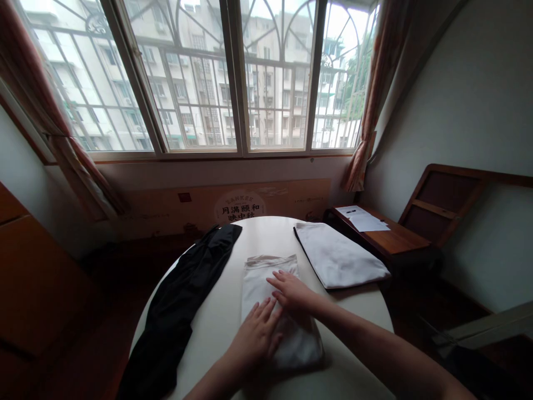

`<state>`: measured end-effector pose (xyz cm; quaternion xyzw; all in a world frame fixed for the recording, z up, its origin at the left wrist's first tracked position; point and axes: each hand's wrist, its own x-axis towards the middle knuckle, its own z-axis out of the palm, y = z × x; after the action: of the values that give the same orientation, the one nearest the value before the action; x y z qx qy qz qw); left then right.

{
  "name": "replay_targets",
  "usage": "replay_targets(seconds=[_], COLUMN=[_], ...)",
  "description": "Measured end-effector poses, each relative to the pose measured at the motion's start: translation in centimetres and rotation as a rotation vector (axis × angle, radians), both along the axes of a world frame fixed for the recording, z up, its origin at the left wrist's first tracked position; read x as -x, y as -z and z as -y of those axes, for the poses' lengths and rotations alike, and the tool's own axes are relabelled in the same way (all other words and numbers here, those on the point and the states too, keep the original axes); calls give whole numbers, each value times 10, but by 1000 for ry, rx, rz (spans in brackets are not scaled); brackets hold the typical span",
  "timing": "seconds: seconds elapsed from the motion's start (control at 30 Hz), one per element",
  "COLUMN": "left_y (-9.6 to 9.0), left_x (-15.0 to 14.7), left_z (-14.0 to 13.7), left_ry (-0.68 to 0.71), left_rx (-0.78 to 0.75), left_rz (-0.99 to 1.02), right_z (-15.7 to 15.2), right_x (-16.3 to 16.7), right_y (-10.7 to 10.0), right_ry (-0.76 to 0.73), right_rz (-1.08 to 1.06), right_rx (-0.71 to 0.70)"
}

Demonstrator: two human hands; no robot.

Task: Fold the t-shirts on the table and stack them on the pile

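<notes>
A white folded garment (262,272) lies flat on the round white table (216,333), with a gathered band along its far edge. My left hand (260,328) rests palm down on its middle, fingers spread. Just beyond, my right hand (289,289) also lies flat on the cloth, fingers stretched toward the left. The hands are close together and neither grips the cloth. My forearms and hands hide part of the garment's near half.
Black cloth (179,305) stretches along the table's left side. Folded white cloth with a dark underside (341,253) lies at the right. Beyond, a wooden chair (403,236) holds papers (362,218). A barred window (200,83) and curtains (366,111) stand behind.
</notes>
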<state>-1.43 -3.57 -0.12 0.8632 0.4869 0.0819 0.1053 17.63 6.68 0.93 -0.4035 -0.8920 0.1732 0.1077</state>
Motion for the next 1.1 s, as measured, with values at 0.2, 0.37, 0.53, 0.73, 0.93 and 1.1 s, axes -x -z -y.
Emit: replay_targets(seconds=[0.2, 0.37, 0.53, 0.73, 0.93, 1.1], left_y=[0, 3, 8, 4, 8, -12], left_x=[-7, -4, 7, 13, 15, 10], left_z=[22, 18, -32, -112, -127, -109], left_ry=[101, 110, -76, -256, -295, -352], left_rx=[145, 153, 23, -51, -57, -186], left_rz=[-61, -72, -57, -126, -120, -125], right_z=[-61, -84, -68, -28, -21, -16], right_x=[17, 21, 22, 15, -2, -2], right_y=[12, 11, 0, 7, 21, 7], right_ry=[153, 256, 317, 194, 294, 364], right_rz=[141, 129, 45, 42, 140, 128], right_rx=[26, 35, -24, -3, 5, -68])
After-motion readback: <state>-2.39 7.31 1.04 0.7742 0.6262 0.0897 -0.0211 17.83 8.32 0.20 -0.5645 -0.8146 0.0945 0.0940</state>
